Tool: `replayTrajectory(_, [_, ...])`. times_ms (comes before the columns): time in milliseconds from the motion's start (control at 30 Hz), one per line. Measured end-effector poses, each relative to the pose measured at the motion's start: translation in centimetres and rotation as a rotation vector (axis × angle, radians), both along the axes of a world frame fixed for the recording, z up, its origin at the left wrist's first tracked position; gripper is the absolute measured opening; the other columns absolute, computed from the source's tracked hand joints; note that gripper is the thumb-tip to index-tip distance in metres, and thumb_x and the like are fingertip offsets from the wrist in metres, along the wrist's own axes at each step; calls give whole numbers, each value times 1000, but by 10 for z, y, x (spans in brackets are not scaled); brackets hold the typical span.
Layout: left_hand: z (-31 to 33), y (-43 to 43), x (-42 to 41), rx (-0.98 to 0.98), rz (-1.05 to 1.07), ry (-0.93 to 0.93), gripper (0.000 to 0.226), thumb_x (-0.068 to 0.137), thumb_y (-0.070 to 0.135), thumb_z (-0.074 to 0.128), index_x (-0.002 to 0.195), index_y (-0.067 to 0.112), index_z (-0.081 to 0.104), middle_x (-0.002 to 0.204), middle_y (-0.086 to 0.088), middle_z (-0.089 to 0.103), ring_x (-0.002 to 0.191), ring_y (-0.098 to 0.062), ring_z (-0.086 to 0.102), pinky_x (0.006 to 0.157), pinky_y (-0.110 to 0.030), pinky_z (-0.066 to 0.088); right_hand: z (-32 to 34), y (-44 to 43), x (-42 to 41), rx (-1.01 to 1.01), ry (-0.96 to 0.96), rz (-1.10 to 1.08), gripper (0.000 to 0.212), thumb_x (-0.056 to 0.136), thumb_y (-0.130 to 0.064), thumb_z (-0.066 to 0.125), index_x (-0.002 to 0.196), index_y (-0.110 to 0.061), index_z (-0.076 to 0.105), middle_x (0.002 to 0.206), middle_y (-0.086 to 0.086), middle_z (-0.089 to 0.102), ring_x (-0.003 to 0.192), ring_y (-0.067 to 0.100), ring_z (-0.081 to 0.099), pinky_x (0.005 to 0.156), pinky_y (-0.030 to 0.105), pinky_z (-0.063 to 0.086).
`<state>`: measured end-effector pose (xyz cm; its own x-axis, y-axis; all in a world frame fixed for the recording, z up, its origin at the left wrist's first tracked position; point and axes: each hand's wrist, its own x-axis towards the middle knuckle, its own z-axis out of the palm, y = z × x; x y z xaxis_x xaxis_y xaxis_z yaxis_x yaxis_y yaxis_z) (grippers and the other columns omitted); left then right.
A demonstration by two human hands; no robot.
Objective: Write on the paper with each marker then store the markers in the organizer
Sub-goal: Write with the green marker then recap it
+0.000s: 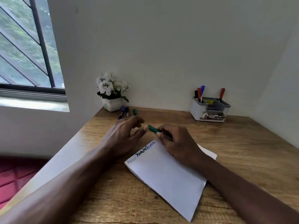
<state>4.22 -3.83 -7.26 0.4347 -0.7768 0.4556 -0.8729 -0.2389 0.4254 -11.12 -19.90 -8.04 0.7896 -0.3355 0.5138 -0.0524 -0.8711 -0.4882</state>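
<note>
A white paper lies on the wooden desk, with words in grey, black and blue along its top edge. My right hand grips a green marker above the paper's far corner. My left hand is beside it, fingers apart, thumb tip touching the marker's green end. A blue marker, a black marker and another green marker lie behind my left hand. The grey and white organizer stands at the back right and holds red, blue and black markers.
A white pot of white flowers stands at the desk's back left corner. White walls close the desk at the back and right. A window is at the left. The desk's left edge drops to a red floor.
</note>
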Motion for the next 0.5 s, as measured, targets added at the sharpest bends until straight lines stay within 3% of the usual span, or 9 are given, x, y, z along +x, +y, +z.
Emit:
replayTrajectory(100, [1, -1, -4, -89, -66, -1, 34, 97, 49, 58, 125, 29, 64, 104, 20, 69, 96, 7, 63, 78, -23, 54, -2, 0, 3, -8, 0, 28, 19, 98, -31, 58, 101, -22, 74, 77, -10, 69, 69, 8, 60, 64, 35, 47])
replayTrajectory(200, [0, -4, -8, -140, -109, 24, 24, 96, 40, 66, 118, 31, 69, 90, 24, 69, 89, 5, 66, 71, -17, 52, -2, 0, 6, -2, -4, 45, 28, 96, -40, 54, 105, -25, 75, 84, -9, 74, 76, 10, 66, 68, 41, 53])
replayTrajectory(367, [-4, -7, -5, -227, -158, 125, 12, 93, 26, 73, 105, 30, 74, 92, 17, 75, 86, -7, 71, 74, -34, 58, -3, 7, 7, -30, -18, 57, 33, 96, -45, 51, 116, -33, 74, 90, -10, 77, 79, 10, 68, 69, 40, 55])
replayTrajectory(500, [-5, -7, -6, -259, -181, 194, 12, 93, 21, 75, 102, 28, 75, 91, 13, 76, 86, -12, 72, 76, -39, 60, -1, 10, 5, -73, -14, 22, 36, 96, -48, 49, 118, -34, 73, 93, -9, 77, 82, 13, 69, 69, 39, 55])
